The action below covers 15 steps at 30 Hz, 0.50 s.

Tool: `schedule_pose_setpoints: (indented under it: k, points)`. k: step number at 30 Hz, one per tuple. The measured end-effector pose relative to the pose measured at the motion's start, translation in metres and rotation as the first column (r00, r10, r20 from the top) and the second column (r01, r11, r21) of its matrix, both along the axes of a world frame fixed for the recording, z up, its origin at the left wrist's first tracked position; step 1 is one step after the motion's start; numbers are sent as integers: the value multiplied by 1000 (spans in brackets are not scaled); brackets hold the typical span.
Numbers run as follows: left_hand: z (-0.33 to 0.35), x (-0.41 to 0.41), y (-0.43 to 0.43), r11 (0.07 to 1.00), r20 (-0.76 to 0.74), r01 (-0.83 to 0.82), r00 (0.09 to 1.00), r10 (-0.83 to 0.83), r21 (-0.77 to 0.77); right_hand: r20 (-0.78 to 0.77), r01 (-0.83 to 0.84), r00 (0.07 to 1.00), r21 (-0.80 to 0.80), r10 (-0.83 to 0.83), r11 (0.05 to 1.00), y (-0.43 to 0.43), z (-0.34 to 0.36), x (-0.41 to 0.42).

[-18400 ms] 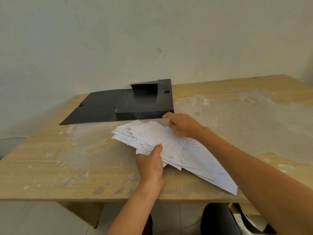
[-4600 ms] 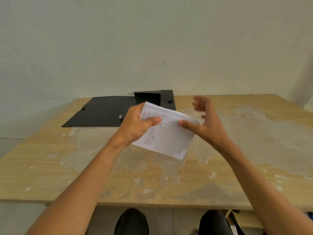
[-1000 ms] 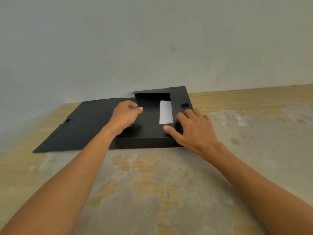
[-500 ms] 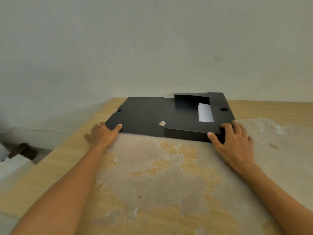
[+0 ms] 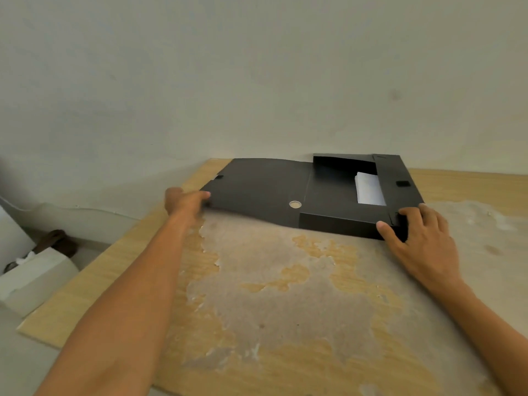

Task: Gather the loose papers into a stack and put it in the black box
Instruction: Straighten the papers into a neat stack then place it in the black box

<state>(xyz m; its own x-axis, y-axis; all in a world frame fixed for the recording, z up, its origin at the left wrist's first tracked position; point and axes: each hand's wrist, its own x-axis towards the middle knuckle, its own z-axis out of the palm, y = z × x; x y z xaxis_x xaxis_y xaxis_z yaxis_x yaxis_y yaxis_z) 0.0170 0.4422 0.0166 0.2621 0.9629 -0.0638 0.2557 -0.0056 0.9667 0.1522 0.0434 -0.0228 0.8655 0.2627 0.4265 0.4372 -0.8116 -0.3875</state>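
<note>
The black box (image 5: 340, 221) lies open at the far side of the table, its flat lid (image 5: 257, 187) spread out to the left. A white paper stack (image 5: 368, 188) lies inside the box against its right wall, partly hidden by a folded flap. My left hand (image 5: 184, 202) grips the lid's near-left corner, which is raised slightly off the table. My right hand (image 5: 420, 238) presses on the box's near-right corner, thumb on the front wall and fingers on top.
The wooden table (image 5: 285, 295) has a worn, peeling surface, and its left edge runs close to my left arm. A pale wall stands right behind the box. White blocks (image 5: 31, 278) and dark clutter sit on the floor at left.
My left hand has closed on the lid's near-left corner and lifted it a little. My right hand stays on the box's near-right corner. The view has shifted slightly left.
</note>
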Motion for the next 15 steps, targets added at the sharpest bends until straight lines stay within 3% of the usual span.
schedule_pose_setpoints:
  k: [1, 3, 5, 11, 15]
  points:
    - [3, 1, 6, 987, 183, -65, 979, 91, -144, 6, -1, 1000, -1, 1, 1000, 1, 0, 0]
    - [7, 5, 13, 936, 383, -13, 911, 156, -352, 10, 7, 1000, 1, -7, 1000, 2, 0, 0]
    - [11, 14, 3, 919, 510, 56, 844, 165, -390, 9, 23, 1000, 6, -23, 1000, 2, 0, 0]
    - [40, 38, -65, 997, 700, 54, 714, -1, -54, -54, 39, 998, 135, -32, 990, -3, 3, -3]
    - [65, 53, -101, 979, 686, 70, 704, -185, 192, -81, -6, 996, 271, 29, 962, -6, 4, -5]
